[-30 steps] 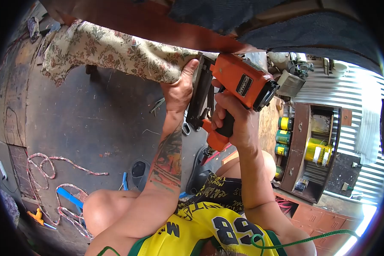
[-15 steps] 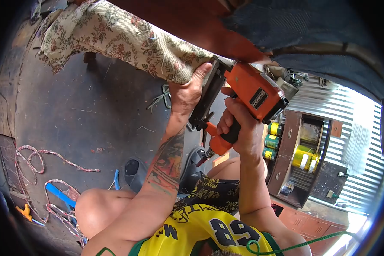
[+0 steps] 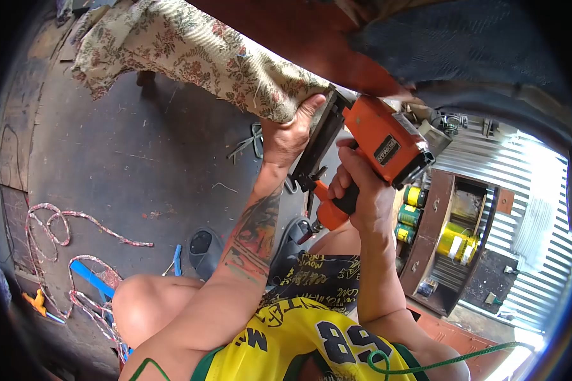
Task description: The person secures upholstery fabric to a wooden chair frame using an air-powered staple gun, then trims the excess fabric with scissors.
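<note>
Head view: the right grip [image 3: 370, 193] is closed around the black handle [image 3: 347, 202] of the orange power tool [image 3: 376, 130], beside the end of the floral fabric [image 3: 190, 57]. The left grip [image 3: 287, 136] sets its thumb there; hidden fingers leave closure undeterminable. Tool: probably heavy, rigid; hold by handle. Fabric: probably soft; hold near edge.

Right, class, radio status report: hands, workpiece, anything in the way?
Right hand: gripping orange power tool. Left hand: against floral fabric, fingers partly hidden. Left thumb appears close to tool's dark rail; no other obstruction evident.
</note>
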Available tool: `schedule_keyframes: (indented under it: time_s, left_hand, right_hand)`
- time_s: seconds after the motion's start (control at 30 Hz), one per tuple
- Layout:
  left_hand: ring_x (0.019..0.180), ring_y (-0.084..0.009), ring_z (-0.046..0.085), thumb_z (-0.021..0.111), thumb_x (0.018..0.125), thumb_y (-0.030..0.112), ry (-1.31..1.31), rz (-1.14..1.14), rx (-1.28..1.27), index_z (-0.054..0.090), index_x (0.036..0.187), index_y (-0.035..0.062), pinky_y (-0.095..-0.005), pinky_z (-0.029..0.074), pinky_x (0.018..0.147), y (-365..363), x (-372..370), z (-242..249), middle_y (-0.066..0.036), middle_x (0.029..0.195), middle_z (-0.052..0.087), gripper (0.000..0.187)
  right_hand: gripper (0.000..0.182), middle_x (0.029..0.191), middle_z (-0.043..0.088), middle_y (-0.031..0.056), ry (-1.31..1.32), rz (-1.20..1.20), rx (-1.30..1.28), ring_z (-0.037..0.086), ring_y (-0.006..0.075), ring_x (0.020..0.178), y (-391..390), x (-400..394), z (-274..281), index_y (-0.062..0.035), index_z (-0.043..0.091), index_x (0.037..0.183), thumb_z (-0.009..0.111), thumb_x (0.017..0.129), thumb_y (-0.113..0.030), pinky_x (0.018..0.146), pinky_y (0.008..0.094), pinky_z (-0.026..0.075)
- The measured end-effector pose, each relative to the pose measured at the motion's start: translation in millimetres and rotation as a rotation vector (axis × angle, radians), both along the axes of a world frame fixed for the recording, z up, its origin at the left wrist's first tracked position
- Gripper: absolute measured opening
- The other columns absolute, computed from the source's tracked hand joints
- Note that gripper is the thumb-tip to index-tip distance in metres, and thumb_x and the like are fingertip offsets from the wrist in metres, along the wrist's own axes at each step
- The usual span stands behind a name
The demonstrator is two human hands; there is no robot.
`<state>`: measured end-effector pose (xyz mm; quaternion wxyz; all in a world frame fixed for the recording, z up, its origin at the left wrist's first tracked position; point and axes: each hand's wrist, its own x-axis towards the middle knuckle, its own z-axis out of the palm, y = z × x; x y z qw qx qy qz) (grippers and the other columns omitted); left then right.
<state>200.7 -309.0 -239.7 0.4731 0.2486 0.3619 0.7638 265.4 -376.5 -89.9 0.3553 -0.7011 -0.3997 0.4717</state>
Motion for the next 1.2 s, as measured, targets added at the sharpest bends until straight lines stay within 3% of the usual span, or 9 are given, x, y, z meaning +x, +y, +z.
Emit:
schedule_keyframes:
  time_s: [0.23,0.3,0.33,0.37,0.53,0.73,0.83,0.93,1.2]
  left_hand:
    - [0.089,-0.0152,0.065,0.079,0.091,0.008,0.078,0.024,-0.006,0.070,0.109,0.0004,-0.0314,0.052,0.085,-2,2,-9,-0.003,0.100,0.072,0.022]
    - [0.093,-0.0142,0.064,0.078,0.092,0.009,0.163,0.045,-0.015,0.069,0.111,0.0008,-0.0306,0.052,0.088,-1,5,-11,-0.002,0.104,0.071,0.023]
    - [0.094,-0.0146,0.063,0.078,0.092,0.009,0.166,0.088,-0.002,0.069,0.112,0.0007,-0.0306,0.051,0.089,0,8,-11,-0.003,0.105,0.071,0.024]
    - [0.094,-0.0149,0.063,0.077,0.092,0.008,0.172,0.133,0.010,0.068,0.113,0.0006,-0.0306,0.051,0.089,1,9,-12,-0.003,0.106,0.071,0.024]
    - [0.106,-0.0168,0.060,0.073,0.095,0.009,0.278,0.194,0.046,0.063,0.125,0.0020,-0.0332,0.046,0.101,2,14,-17,-0.005,0.119,0.066,0.032]
    - [0.110,-0.0165,0.057,0.070,0.098,0.010,0.300,0.282,0.025,0.061,0.126,0.0016,-0.0335,0.043,0.104,1,21,-6,-0.004,0.120,0.065,0.031]
    - [0.117,-0.0166,0.056,0.068,0.099,0.013,0.262,0.250,0.030,0.058,0.132,0.0048,-0.0358,0.042,0.108,1,21,-12,-0.003,0.127,0.062,0.035]
    - [0.122,-0.0172,0.056,0.067,0.101,0.017,0.180,0.206,-0.020,0.057,0.137,0.0074,-0.0390,0.044,0.109,2,22,-16,-0.003,0.134,0.061,0.038]
    - [0.121,-0.0224,0.060,0.062,0.104,0.032,0.104,-0.026,-0.197,0.058,0.136,0.0078,-0.0442,0.050,0.105,-7,10,0,-0.006,0.136,0.061,0.041]
  right_hand:
    - [0.032,0.065,0.048,0.0038,0.214,-0.017,0.061,0.050,0.0159,0.050,-23,24,-4,0.0006,0.062,0.121,0.063,0.090,-0.007,0.052,0.0335,0.047]
    - [0.021,0.065,0.052,0.0047,0.348,-0.133,0.104,0.053,0.0159,0.051,-32,31,-1,0.0018,0.062,0.107,0.066,0.088,-0.006,0.052,0.0320,0.047]
    - [0.032,0.067,0.052,0.0045,0.348,-0.135,0.109,0.052,0.0158,0.052,-36,37,1,0.0026,0.060,0.118,0.065,0.088,-0.005,0.054,0.0324,0.048]
    - [0.032,0.067,0.052,0.0045,0.379,-0.134,0.109,0.052,0.0158,0.052,-38,44,3,0.0026,0.060,0.118,0.065,0.088,-0.005,0.054,0.0324,0.048]
    - [0.033,0.066,0.050,0.0031,0.460,-0.139,0.034,0.050,0.0148,0.051,-44,82,2,0.0003,0.059,0.121,0.062,0.089,-0.007,0.051,0.0321,0.048]
    - [0.035,0.067,0.053,0.0031,0.668,-0.135,-0.081,0.054,0.0148,0.051,-37,128,-13,0.0005,0.059,0.121,0.067,0.087,-0.003,0.052,0.0335,0.049]
    - [0.027,0.066,0.051,0.0029,0.737,-0.122,-0.126,0.052,0.0153,0.051,-31,140,-21,-0.0007,0.061,0.113,0.066,0.087,-0.007,0.051,0.0328,0.049]
    - [0.010,0.063,0.057,0.0039,0.762,-0.049,-0.109,0.058,0.0143,0.051,-28,148,-30,-0.0003,0.062,0.090,0.070,0.088,-0.006,0.050,0.0314,0.049]
    - [0.014,0.067,0.061,0.0026,0.809,0.133,-0.103,0.059,0.0118,0.052,-29,160,-19,0.0001,0.063,0.087,0.073,0.088,-0.010,0.049,0.0284,0.049]
